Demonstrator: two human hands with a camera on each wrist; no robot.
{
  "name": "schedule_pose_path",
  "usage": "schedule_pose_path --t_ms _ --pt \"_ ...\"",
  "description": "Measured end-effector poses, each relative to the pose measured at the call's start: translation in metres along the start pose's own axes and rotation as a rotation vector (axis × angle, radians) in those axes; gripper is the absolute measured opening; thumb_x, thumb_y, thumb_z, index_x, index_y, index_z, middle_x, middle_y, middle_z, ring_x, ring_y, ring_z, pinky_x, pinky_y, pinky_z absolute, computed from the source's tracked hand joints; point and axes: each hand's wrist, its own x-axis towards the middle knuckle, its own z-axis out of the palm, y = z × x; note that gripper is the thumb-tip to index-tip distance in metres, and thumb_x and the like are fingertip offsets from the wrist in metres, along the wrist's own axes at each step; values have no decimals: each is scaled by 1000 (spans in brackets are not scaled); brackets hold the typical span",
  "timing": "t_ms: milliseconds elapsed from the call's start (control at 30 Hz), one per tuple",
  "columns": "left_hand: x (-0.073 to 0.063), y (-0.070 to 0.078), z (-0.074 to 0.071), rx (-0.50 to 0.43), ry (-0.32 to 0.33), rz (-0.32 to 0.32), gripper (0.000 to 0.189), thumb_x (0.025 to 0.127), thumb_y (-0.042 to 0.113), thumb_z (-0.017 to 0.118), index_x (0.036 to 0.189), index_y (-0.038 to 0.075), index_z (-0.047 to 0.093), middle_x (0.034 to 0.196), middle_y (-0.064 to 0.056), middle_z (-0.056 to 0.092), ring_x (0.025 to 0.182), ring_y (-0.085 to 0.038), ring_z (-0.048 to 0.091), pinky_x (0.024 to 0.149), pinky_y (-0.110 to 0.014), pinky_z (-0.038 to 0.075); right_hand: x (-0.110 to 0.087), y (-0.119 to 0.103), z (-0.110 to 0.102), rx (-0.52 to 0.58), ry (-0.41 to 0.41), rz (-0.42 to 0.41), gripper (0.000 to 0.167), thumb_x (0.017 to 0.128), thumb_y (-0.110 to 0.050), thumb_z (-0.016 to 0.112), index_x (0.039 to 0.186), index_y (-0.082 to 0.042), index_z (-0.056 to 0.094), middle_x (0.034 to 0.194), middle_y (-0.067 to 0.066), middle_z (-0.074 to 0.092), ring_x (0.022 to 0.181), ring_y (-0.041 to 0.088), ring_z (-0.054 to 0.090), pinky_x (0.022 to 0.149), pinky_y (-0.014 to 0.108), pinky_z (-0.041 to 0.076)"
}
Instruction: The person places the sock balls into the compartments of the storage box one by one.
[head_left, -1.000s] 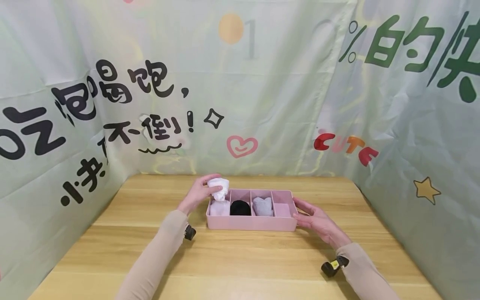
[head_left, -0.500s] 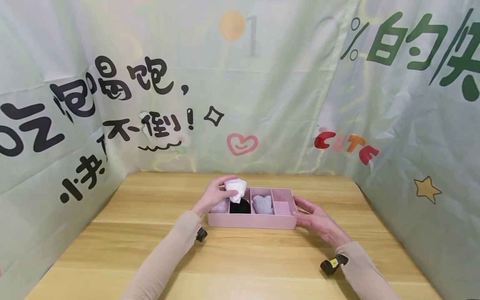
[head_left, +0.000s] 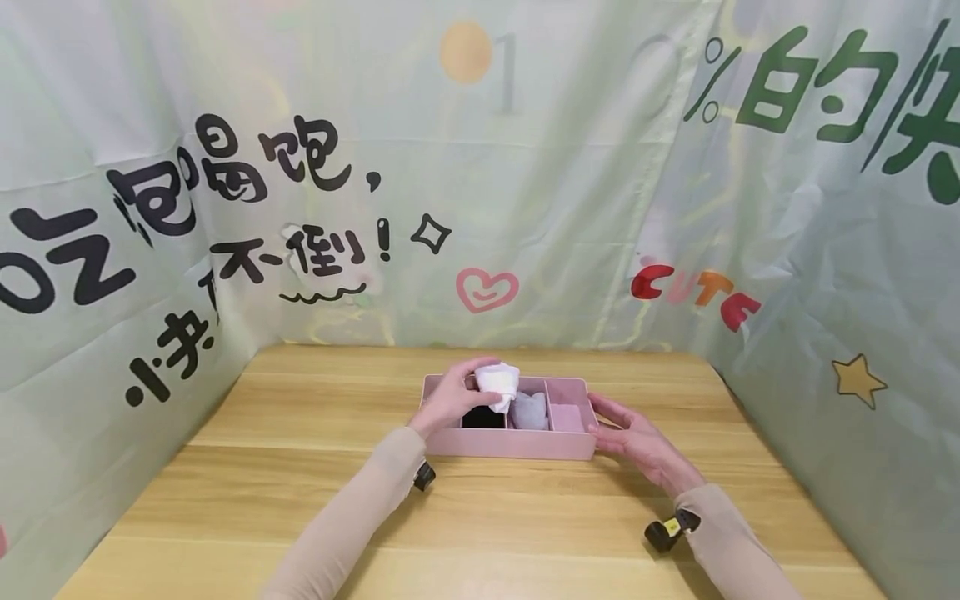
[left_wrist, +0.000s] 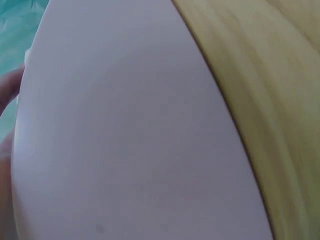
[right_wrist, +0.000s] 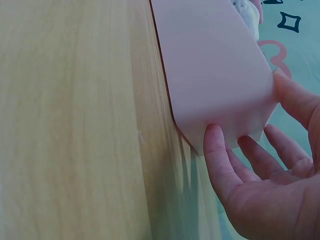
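My left hand (head_left: pixel 455 397) pinches a bundled white sock (head_left: pixel 498 383) above the pink divided box (head_left: pixel 517 444), over the divider between the black and grey bundles. A black rolled sock (head_left: pixel 483 417) sits in the second compartment from the left, partly behind that hand. Beside it, a grey rolled sock (head_left: pixel 529 412) fills the third compartment. The leftmost compartment is hidden by the hand. At the box's right end, my right hand (head_left: pixel 637 442) touches the wall with spread fingers; the right wrist view shows fingertips (right_wrist: pixel 214 132) against the pink end and the thumb at the rim.
The box's rightmost compartment shows its bare pink inside (head_left: pixel 566 417). The box stands on a wooden table (head_left: pixel 480 525), toward its far edge. Printed cloth curtains (head_left: pixel 555 208) enclose the table at the back and both sides.
My left hand has carried the white sock rightward from over the leftmost compartment, past the black sock, to beside the grey one. My right hand stays at the box's right end.
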Motion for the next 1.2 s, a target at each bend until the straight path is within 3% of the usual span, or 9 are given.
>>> schedule_pose_path --t_ms 200,533,800,1033,1200 --pt "8 -2 11 -1 32 15 65 80 0 78 139 7 51 125 -19 61 98 -21 66 82 -31 57 1 -4 0 -1 10 7 76 95 -10 63 156 -5 19 163 22 10 114 13 59 93 28 53" --pt "17 -1 30 63 -46 8 67 79 0 79 140 7 52 113 -15 66 86 -12 65 75 -26 56 -1 -6 0 4 0 -3 76 95 -10 63 156 -4 18 162 23 11 116 16 59 94 29 53" --pt "22 -2 46 120 -11 0 66 77 8 83 137 8 56 105 -10 69 84 -12 66 69 -24 55 -2 -5 0 -2 6 3 75 95 -10 63 156 -4 18 162 23 10 117 16 58 94 29 53" --pt "28 -2 59 85 -33 20 62 77 9 83 134 11 59 100 -6 70 82 -11 66 71 -24 55 -1 -2 0 0 17 17 76 95 -10 64 156 -6 19 162 22 12 121 20 56 94 30 53" --pt "33 -2 68 79 -67 39 63 77 3 81 136 10 58 102 -8 69 82 -10 65 72 -22 54 -2 -2 0 -2 25 24 77 94 -12 65 156 -6 19 162 22 12 119 17 57 94 29 53"
